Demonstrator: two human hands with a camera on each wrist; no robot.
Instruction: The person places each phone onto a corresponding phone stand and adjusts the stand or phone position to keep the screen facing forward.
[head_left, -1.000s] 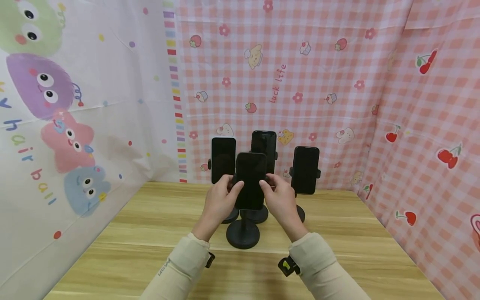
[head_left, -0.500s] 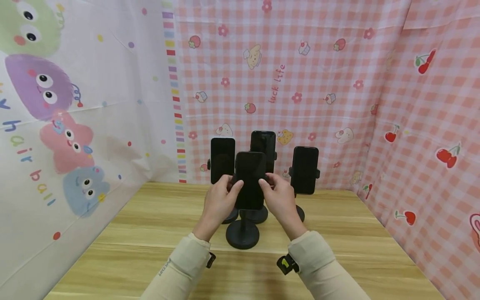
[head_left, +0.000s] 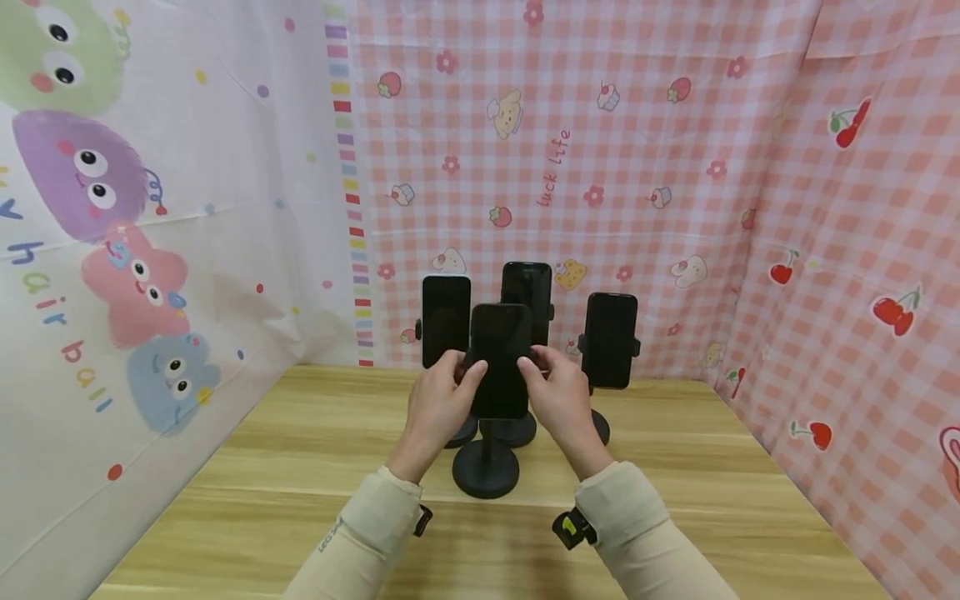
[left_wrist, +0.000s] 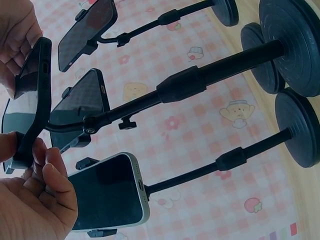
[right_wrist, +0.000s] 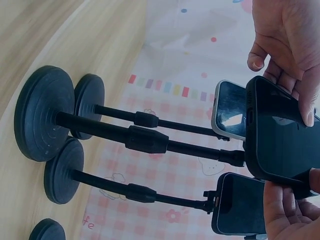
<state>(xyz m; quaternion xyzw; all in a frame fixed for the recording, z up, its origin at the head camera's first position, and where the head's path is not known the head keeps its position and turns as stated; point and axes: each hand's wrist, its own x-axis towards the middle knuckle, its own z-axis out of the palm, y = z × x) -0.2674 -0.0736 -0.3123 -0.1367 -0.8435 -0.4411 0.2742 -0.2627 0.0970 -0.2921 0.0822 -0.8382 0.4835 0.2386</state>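
Observation:
A black phone (head_left: 500, 333) sits upright on the nearest black phone stand (head_left: 486, 469), between both hands. My left hand (head_left: 437, 402) grips its left edge, thumb on the front and fingers round behind. On the opposite edge my right hand (head_left: 561, 400) holds it the same way. Seen from the right wrist, the right thumb and fingers pinch the phone's side (right_wrist: 285, 135) near the bottom right, by a dark clamp part. In the left wrist view, the left thumb lies on a similar clamp part (left_wrist: 22, 150).
Behind stand more phones on stands: a white-edged phone (head_left: 447, 321) left, a black phone (head_left: 538, 292) in the middle back, another black phone (head_left: 611, 340) right. Their round bases crowd close on the wooden table (head_left: 315, 467). A pink checked cloth (head_left: 637, 150) hangs behind.

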